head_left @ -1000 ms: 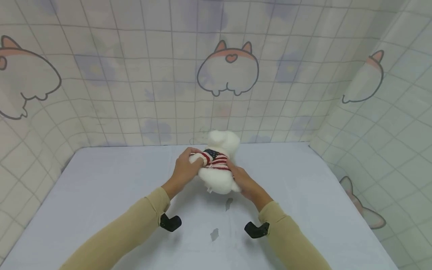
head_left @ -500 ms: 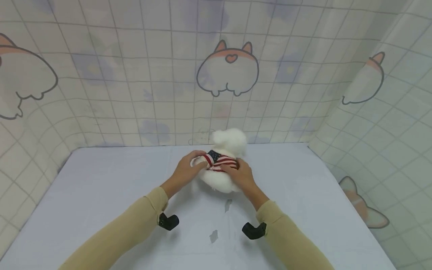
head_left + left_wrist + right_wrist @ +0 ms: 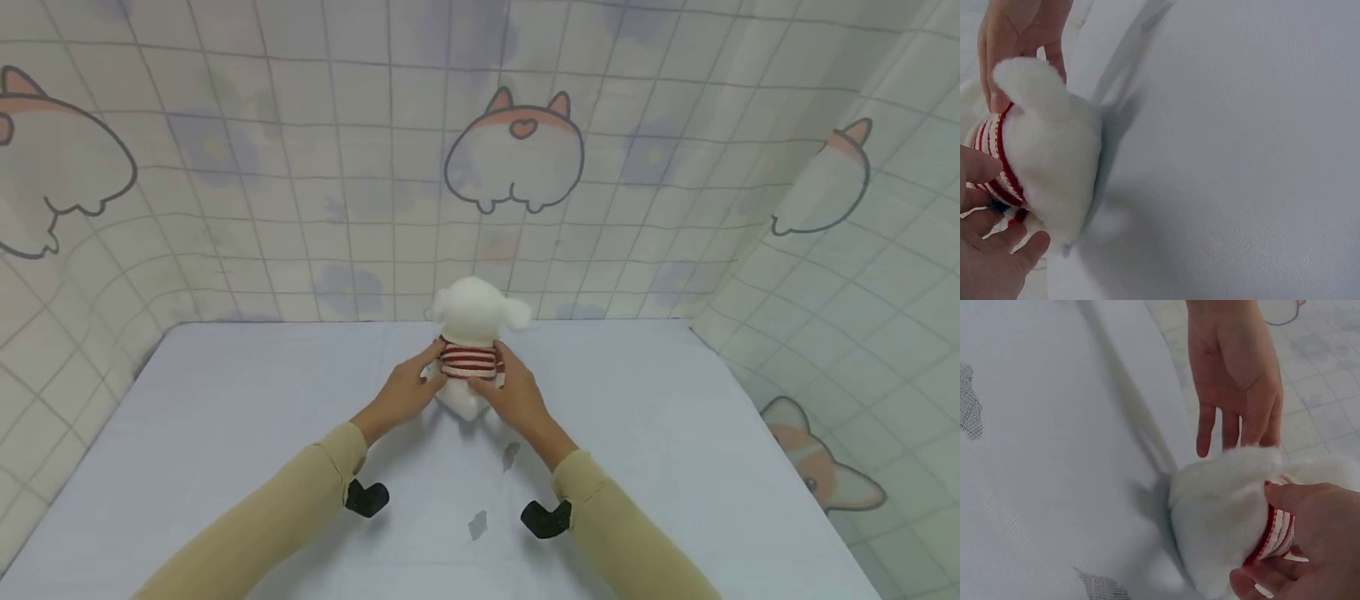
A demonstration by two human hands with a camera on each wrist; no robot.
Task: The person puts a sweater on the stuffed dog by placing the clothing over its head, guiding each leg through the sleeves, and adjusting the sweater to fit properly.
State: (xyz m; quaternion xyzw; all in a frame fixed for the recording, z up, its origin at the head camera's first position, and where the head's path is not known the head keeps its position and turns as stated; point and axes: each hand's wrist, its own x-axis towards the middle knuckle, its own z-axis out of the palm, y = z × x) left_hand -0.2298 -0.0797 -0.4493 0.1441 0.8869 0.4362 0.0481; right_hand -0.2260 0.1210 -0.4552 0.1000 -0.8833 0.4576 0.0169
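A white plush toy [image 3: 471, 310] with floppy ears wears a red-and-white striped knitted sweater [image 3: 468, 360]. It is upright near the table's back edge, with its striped side towards me. My left hand [image 3: 407, 388] grips its left side at the sweater, the thumb low on the striped side. On the other side my right hand [image 3: 519, 398] holds the sweater between thumb and fingers. In the left wrist view the toy's furry lower body [image 3: 1060, 156] is close over the table; a dark blue patch of sweater shows by the left fingers [image 3: 1007, 237].
The toy stands on a white-covered table [image 3: 247, 417] with two grey worn patches, one being the lower patch [image 3: 477, 525]. A tile-patterned curtain [image 3: 337, 167] with cartoon corgis encloses the back and sides. Black devices, such as the left one [image 3: 367, 498], stick out from both sleeves.
The toy has turned from leaning right to upright; its starred blue patch has gone out of the head view. Both hands have shifted their hold on the sweater, the right moving slightly left.
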